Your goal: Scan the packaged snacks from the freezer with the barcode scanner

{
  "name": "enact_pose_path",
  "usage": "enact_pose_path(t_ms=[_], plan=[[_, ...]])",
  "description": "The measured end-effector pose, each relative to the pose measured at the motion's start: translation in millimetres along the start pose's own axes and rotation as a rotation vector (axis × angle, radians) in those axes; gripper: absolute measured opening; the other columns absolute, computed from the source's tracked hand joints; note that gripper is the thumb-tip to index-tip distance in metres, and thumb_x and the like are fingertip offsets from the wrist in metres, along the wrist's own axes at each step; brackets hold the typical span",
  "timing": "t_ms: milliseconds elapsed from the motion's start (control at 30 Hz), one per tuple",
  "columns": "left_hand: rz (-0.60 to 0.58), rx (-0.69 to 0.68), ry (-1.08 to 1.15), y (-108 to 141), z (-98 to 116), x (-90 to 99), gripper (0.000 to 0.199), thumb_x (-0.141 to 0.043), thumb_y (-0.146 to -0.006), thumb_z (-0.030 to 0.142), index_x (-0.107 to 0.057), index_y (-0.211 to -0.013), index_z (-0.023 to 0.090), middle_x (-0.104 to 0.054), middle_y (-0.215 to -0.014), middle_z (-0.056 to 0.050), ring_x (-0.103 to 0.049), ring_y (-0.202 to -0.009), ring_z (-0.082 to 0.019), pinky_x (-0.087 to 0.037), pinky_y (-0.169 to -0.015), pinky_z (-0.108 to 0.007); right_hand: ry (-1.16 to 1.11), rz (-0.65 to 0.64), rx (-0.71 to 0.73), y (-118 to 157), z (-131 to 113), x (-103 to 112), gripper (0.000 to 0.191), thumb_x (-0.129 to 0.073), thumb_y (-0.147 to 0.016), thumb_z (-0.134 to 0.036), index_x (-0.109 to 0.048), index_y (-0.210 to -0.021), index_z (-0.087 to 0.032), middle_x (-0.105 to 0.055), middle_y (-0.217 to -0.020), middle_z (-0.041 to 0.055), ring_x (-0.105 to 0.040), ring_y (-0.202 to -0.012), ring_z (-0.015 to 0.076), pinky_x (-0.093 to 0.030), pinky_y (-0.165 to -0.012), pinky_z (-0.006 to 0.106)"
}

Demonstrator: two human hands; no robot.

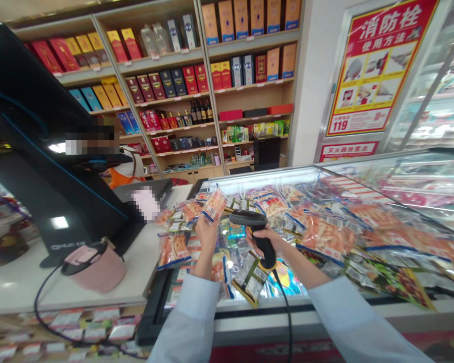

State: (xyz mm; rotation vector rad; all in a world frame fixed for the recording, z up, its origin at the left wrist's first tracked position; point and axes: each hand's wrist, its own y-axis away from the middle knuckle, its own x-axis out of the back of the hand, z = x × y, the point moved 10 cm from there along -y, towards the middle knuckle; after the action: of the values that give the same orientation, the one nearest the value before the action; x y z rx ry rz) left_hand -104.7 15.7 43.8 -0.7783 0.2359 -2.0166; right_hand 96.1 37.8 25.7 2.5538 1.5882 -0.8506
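Note:
My left hand (206, 237) is raised and holds a clear packet of orange snack strips (214, 204) by its lower end. My right hand (263, 242) grips a black handheld barcode scanner (256, 227), its head pointing left towards the packet. The scanner's black cable (285, 312) hangs down past the freezer's front edge. A dark olive snack packet (251, 280) sits just below the scanner, and I cannot tell whether my right hand holds it. Many snack packets (325, 237) fill the chest freezer (249, 308) beneath both hands.
To the left stand a white counter (18, 287), a black checkout terminal (34, 161) and a pink cup-shaped object (96, 267). A person in an orange vest (126, 174) stands beyond the terminal. Shelves of boxed liquor (212, 91) fill the back wall, and a red fire-hydrant sign (374, 70) hangs on the right.

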Motion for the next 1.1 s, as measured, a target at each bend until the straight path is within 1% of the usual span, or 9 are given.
enact_pose_path(t_ms=[233, 467, 567, 633, 700, 767, 900, 1000, 1100], plan=[[0.005, 0.020, -0.039, -0.6, -5.5, -1.5, 0.027, -0.067, -0.075, 0.044, -0.058, -0.076, 0.019, -0.061, -0.069, -0.001, -0.059, -0.068, -0.019, -0.042, -0.067, -0.030, -0.031, 0.038, -0.013, 0.1, -0.6, 2.6, 0.024, -0.066, -0.074, -0.033, -0.056, -0.085, -0.015, -0.064, -0.061, 0.0005, -0.051, -0.033, 0.0087, -0.038, -0.030, 0.018], [-0.008, -0.019, 0.025, -0.9, -4.9, -5.4, 0.028, -0.064, -0.077, 0.045, -0.061, -0.085, 0.018, -0.066, -0.077, -0.004, -0.062, -0.073, -0.021, -0.044, -0.070, -0.030, -0.035, 0.051, -0.004, -1.0, 0.7, 5.8, 0.023, -0.067, -0.072, -0.034, -0.059, -0.081, -0.013, -0.065, -0.058, 0.0006, -0.051, -0.031, 0.0091, -0.037, -0.029, 0.019], [0.016, -0.026, 0.031, -0.3, -0.1, -0.9, 0.027, -0.065, -0.076, 0.044, -0.061, -0.085, 0.018, -0.067, -0.078, -0.004, -0.063, -0.076, -0.022, -0.046, -0.073, -0.032, -0.043, 0.049, -0.010, -2.3, 0.4, 5.2, 0.025, -0.066, -0.072, -0.034, -0.059, -0.083, -0.014, -0.065, -0.060, 0.0010, -0.050, -0.031, 0.0089, -0.036, -0.029, 0.019], [0.027, -0.052, 0.044, 0.1, 8.1, 3.9, 0.027, -0.065, -0.075, 0.044, -0.061, -0.084, 0.019, -0.068, -0.080, -0.005, -0.063, -0.078, -0.023, -0.047, -0.074, -0.033, -0.067, 0.036, -0.007, -2.2, -3.3, 1.8, 0.025, -0.066, -0.071, -0.035, -0.058, -0.084, -0.014, -0.065, -0.062, 0.0008, -0.048, -0.032, 0.0080, -0.036, -0.030, 0.019], [0.025, -0.085, 0.066, 0.0, 18.0, 9.1, 0.027, -0.065, -0.075, 0.044, -0.061, -0.085, 0.019, -0.068, -0.082, -0.005, -0.064, -0.079, -0.023, -0.048, -0.076, -0.033, -0.098, 0.036, 0.018, 0.4, -11.9, -1.1, 0.025, -0.064, -0.072, -0.035, -0.056, -0.085, -0.015, -0.063, -0.063, 0.0001, -0.046, -0.033, 0.0073, -0.036, -0.031, 0.019], [-0.008, -0.094, 0.097, -0.9, 25.3, 12.4, 0.030, -0.067, -0.073, 0.044, -0.062, -0.088, 0.019, -0.069, -0.083, -0.005, -0.064, -0.079, -0.024, -0.049, -0.076, -0.034, -0.119, 0.049, 0.059, 6.7, -24.8, -2.8, 0.025, -0.062, -0.073, -0.036, -0.055, -0.086, -0.016, -0.062, -0.063, -0.0007, -0.045, -0.034, 0.0070, -0.035, -0.032, 0.019], [-0.088, -0.094, 0.196, -3.5, 39.3, 18.7, 0.037, -0.070, -0.070, 0.043, -0.062, -0.097, 0.019, -0.071, -0.087, -0.005, -0.066, -0.081, -0.025, -0.051, -0.077, -0.036, -0.111, 0.075, 0.141, 30.3, -57.4, -3.7, 0.023, -0.060, -0.074, -0.035, -0.055, -0.088, -0.017, -0.061, -0.065, -0.0009, -0.043, -0.034, 0.0068, -0.032, -0.032, 0.019], [-0.117, -0.150, 0.291, -3.7, 60.6, 25.3, 0.038, -0.073, -0.067, 0.037, -0.062, -0.098, 0.018, -0.071, -0.093, -0.006, -0.068, -0.085, -0.025, -0.053, -0.080, -0.038, -0.083, 0.125, 0.221, 55.0, -86.6, 1.4, 0.023, -0.060, -0.073, -0.033, -0.054, -0.089, -0.018, -0.059, -0.065, -0.0017, -0.043, -0.034, 0.0068, -0.031, -0.032, 0.019], [-0.174, -0.179, 0.439, 0.3, 86.0, 22.6, 0.041, -0.076, -0.064, 0.029, -0.058, -0.100, 0.019, -0.071, -0.096, -0.006, -0.069, -0.089, -0.024, -0.055, -0.082, -0.038, -0.051, 0.187, 0.271, 80.4, -112.6, 10.1, 0.023, -0.059, -0.074, -0.033, -0.053, -0.091, -0.019, -0.058, -0.066, -0.0019, -0.042, -0.036, 0.0073, -0.034, -0.033, 0.020]])
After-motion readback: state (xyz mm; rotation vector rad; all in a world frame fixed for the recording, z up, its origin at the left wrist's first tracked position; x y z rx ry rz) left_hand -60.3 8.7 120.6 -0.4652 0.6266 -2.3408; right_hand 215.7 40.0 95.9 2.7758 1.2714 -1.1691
